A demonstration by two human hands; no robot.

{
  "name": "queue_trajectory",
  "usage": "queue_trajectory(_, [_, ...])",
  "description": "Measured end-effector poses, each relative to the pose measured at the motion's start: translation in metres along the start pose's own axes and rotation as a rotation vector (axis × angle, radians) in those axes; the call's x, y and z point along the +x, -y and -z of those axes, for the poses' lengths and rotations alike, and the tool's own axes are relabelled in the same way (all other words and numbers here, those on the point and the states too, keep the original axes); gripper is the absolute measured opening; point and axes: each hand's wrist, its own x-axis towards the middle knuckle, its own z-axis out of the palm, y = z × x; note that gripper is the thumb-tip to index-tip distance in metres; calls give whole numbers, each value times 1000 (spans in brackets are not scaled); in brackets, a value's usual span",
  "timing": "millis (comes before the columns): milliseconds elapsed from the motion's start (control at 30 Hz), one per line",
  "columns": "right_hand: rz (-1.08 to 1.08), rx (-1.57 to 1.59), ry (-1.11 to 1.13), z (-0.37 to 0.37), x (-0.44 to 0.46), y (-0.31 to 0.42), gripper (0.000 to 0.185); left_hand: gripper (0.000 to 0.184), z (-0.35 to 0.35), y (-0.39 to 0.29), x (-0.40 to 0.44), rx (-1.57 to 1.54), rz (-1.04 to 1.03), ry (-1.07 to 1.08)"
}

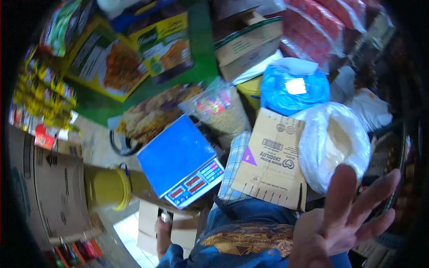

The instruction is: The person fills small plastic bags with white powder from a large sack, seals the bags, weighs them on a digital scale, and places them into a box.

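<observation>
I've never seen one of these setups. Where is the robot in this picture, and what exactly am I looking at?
There is no robot here: you see a person's own bare hands. The single picture comes from a camera worn on the head, looking forward and down, so the edges curve into black.

The left hand, low down, seems to hold something small and shiny, too small to name. The right hand is open with its fingers spread, near a white plastic bag of pale powder.

In the middle sits a scale with a blue top and red number displays. Beside it are a printed cardboard piece and a clear bag of pale grains.
</observation>
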Motion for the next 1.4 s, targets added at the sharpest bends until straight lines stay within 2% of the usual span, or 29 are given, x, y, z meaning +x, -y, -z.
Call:
queue_trajectory(33, [-21,34,-26,-10,-1,10,56,55,-4,-18,-3,-27,75,-25])
queue_trajectory(67, [-40,71,-49,5,-53,32,56,57,-12,-21,7,-86,29,-5])
queue_trajectory(100, [-56,112,-69,-45,10,53,55,60,-17,-24,23,18,-523,-146])
queue_trajectory(133, [-74,154,-83,-59,44,42,55,60,-36,-31,18,33,-555,-151])
queue_trajectory(200, [-100,241,-99,-75,69,44,55,59,-45,-31,23,-147,-482,-89])
queue_trajectory(233, [-111,286,-100,-52,20,56,55,59,-52,-24,31,-235,-437,-50])
queue_trajectory(300, [-138,383,-83,-10,-15,27,55,58,-58,-7,32,-405,-318,36])
queue_trajectory(333, [-139,443,-73,-69,29,80,55,58,-58,-2,31,-501,-249,70])
queue_trajectory(467, [-55,751,-25,-66,28,68,55,57,-58,-11,44,-972,52,152])
queue_trajectory(500, [-51,807,-14,-69,57,48,55,57,-59,-13,43,-974,50,157])
queue_trajectory(533, [-56,859,-10,-72,37,71,55,56,-56,-15,44,-892,14,199])
queue_trajectory(600, [-77,971,-9,-115,92,105,55,55,-43,-16,48,-714,-54,267])
queue_trajectory(800, [-148,1294,-23,-103,114,75,56,51,-18,-44,48,-148,-235,473])
queue_trajectory(833, [-157,1346,-28,-113,140,69,56,50,-15,-49,41,-52,-265,506])
queue_trajectory(900, [-131,1473,-19,-99,133,53,56,49,17,-18,21,95,-322,550])
queue_trajectory(933, [-100,1543,0,-72,105,30,56,49,29,-16,14,150,-348,565])
queue_trajectory(1000, [-61,1668,40,-81,127,26,57,48,59,-23,16,276,-403,611])
queue_trajectory(1033, [-59,1717,44,-83,128,28,57,47,80,-59,-10,364,-435,641])
queue_trajectory(1067, [-62,1763,40,-79,133,19,57,36,95,-68,-5,302,-572,655])
queue_trajectory(1100, [-61,1809,33,-81,143,14,57,36,111,-82,0,143,-452,737])
queue_trajectory(1133, [-58,1858,26,-79,150,7,57,36,149,-127,-35,71,-667,570])
queue_trajectory(1167, [-45,1915,27,-102,147,45,57,37,188,-184,-76,-14,-874,390])
queue_trajectory(1233, [-7,2038,38,-100,178,20,58,35,223,-259,-96,81,-741,358])
queue_trajectory(1300, [26,1694,304,-153,167,-33,83,32,263,-346,-136,-3,-959,356])
queue_trajectory(1333, [-83,1282,460,-167,151,-49,76,32,270,-382,-140,-25,-1130,286])
queue_trajectory(1367, [-164,1099,525,-187,132,-58,73,31,274,-416,-141,-49,-1298,211])
queue_trajectory(1400, [-73,732,582,-204,107,-71,68,31,280,-453,-147,-46,-1387,148])
